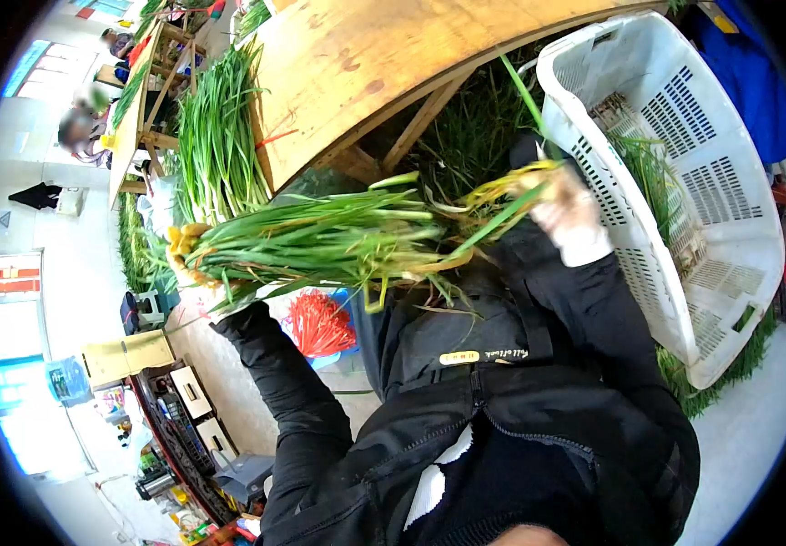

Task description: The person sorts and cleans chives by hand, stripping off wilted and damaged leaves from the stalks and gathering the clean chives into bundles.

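A loose bunch of green chives (338, 232), long flat leaves with some yellowed ones, lies sideways across my lap. My left hand (195, 259), with yellow covers on its fingertips, is closed around one end of it. My right hand (568, 214), smeared by motion, is at the other end beside the white crate. Its fingers are closed on yellowed leaves (511, 185), and a few green blades trail from them. A larger pile of chives (216, 136) rests at the table's edge, beyond my left hand.
The wooden table (357, 55) stands in front of me. At my right is a tall white perforated crate (625, 218) with some green scraps inside. Red strips (320, 323) fill a blue container near my left knee. Other people (84, 127) sit at a further table.
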Available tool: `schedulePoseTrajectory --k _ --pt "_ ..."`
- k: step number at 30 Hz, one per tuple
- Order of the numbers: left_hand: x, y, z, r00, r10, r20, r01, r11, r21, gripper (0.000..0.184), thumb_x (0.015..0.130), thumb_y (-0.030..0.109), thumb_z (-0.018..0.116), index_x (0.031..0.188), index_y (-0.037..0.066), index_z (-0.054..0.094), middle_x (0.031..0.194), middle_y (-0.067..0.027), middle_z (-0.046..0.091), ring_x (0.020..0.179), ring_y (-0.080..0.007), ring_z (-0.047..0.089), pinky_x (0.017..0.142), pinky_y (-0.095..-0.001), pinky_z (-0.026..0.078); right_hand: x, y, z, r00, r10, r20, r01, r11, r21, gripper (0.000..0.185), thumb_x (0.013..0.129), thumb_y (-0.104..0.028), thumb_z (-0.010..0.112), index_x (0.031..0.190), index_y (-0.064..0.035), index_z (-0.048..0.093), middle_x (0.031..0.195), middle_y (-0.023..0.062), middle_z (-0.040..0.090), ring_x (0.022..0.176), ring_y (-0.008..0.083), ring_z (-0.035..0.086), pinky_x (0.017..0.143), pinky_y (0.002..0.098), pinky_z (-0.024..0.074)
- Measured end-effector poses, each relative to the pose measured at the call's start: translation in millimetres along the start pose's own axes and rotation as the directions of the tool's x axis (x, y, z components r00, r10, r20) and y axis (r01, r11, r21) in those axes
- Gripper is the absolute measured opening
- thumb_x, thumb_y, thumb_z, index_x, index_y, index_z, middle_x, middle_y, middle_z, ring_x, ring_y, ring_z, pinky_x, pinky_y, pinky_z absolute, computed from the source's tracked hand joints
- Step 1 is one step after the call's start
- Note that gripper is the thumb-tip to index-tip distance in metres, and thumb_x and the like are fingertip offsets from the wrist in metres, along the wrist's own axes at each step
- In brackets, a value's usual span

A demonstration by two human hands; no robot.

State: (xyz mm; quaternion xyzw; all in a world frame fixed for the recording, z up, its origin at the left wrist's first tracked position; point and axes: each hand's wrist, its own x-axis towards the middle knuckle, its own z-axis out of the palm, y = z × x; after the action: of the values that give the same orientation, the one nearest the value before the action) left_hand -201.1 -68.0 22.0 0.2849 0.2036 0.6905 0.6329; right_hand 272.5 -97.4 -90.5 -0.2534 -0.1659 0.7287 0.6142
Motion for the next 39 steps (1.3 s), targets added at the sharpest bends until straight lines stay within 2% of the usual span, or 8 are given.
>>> schedulePoseTrajectory --k 9,10,11,18,19,25,29,39 --pt "6 14 3 0.979 0.158 -0.131 -0.154 0.987 0.041 0.028 0.079 0.036 0.053 0.095 0.013 0.057 0.089 -0.0057 0.056 0.081 -0.0182 0.054 0.073 -0.0413 0.043 3 18 96 0.880 0.434 0.192 -0.314 0.836 -0.450 0.021 0.085 -0.024 0.052 0.093 -0.0045 0.049 0.084 0.0068 0.056 0.069 0.0166 0.053 0.063 0.0306 0.0449" --pt "6 0 25 0.953 0.244 -0.181 -0.229 0.968 0.099 0.029 0.079 0.039 0.053 0.087 0.011 0.056 0.084 -0.0014 0.057 0.074 -0.0157 0.054 0.070 -0.0339 0.045 13 39 100 0.759 0.103 0.643 0.483 0.574 -0.661 0.027 0.084 -0.030 0.054 0.091 -0.0040 0.049 0.081 0.0066 0.053 0.070 0.0199 0.051 0.065 0.0316 0.0424" --pt "9 1 24 0.960 0.234 -0.156 -0.232 0.972 0.033 0.029 0.080 0.039 0.053 0.087 0.011 0.056 0.085 -0.0020 0.057 0.075 -0.0161 0.054 0.071 -0.0340 0.044 18 50 113 0.717 0.036 0.697 0.640 0.363 -0.677 0.033 0.082 -0.034 0.056 0.091 -0.0026 0.048 0.073 0.0082 0.049 0.067 0.0233 0.050 0.065 0.0318 0.0403" --pt "2 10 37 0.913 0.274 -0.303 -0.243 0.960 0.137 0.026 0.078 0.033 0.059 0.088 0.010 0.056 0.077 -0.0058 0.057 0.074 -0.0191 0.055 0.067 -0.0389 0.047 30 44 111 0.754 0.115 0.646 0.513 0.510 -0.690 0.038 0.082 -0.036 0.056 0.096 -0.0006 0.057 0.087 0.0117 0.057 0.086 0.0214 0.053 0.078 0.0311 0.0403" --pt "0 13 32 0.905 0.281 -0.320 -0.226 0.954 0.198 0.027 0.078 0.034 0.058 0.090 0.010 0.056 0.079 -0.0063 0.058 0.075 -0.0205 0.055 0.068 -0.0405 0.047 28 37 101 0.812 0.334 0.479 0.066 0.762 -0.644 0.040 0.082 -0.038 0.054 0.095 -0.0005 0.058 0.089 0.0099 0.055 0.091 0.0197 0.051 0.082 0.0327 0.0385" --pt "-23 38 9 0.895 0.364 -0.257 -0.304 0.920 0.245 0.025 0.082 0.031 0.048 0.086 0.008 0.057 0.085 -0.0071 0.060 0.080 -0.0201 0.056 0.076 -0.0386 0.046 25 -31 32 0.984 0.174 -0.047 -0.133 0.528 -0.839 0.020 0.081 -0.023 0.057 0.084 -0.0029 0.055 0.066 -0.0031 0.047 0.063 0.0078 0.047 0.059 0.0216 0.0381" --pt "-37 75 -2 0.870 0.401 -0.288 -0.293 0.889 0.352 0.027 0.082 0.035 0.048 0.087 0.011 0.057 0.088 -0.0051 0.060 0.082 -0.0196 0.056 0.077 -0.0400 0.044 7 -61 -31 0.954 -0.298 0.046 -0.138 -0.568 -0.811 0.021 0.084 -0.020 0.043 0.085 -0.0044 0.056 0.075 0.0128 0.060 0.071 0.0308 0.059 0.063 0.0401 0.0456" --pt "-66 150 29 0.740 0.639 -0.209 -0.441 0.696 0.567 0.023 0.084 0.026 0.049 0.091 0.006 0.059 0.093 -0.0093 0.060 0.084 -0.0219 0.059 0.073 -0.0363 0.050 73 -14 -28 0.995 -0.070 -0.069 -0.080 -0.984 -0.158 0.015 0.074 -0.016 0.053 0.080 -0.0096 0.065 0.078 0.0058 0.063 0.070 0.0219 0.061 0.055 0.0338 0.0463"
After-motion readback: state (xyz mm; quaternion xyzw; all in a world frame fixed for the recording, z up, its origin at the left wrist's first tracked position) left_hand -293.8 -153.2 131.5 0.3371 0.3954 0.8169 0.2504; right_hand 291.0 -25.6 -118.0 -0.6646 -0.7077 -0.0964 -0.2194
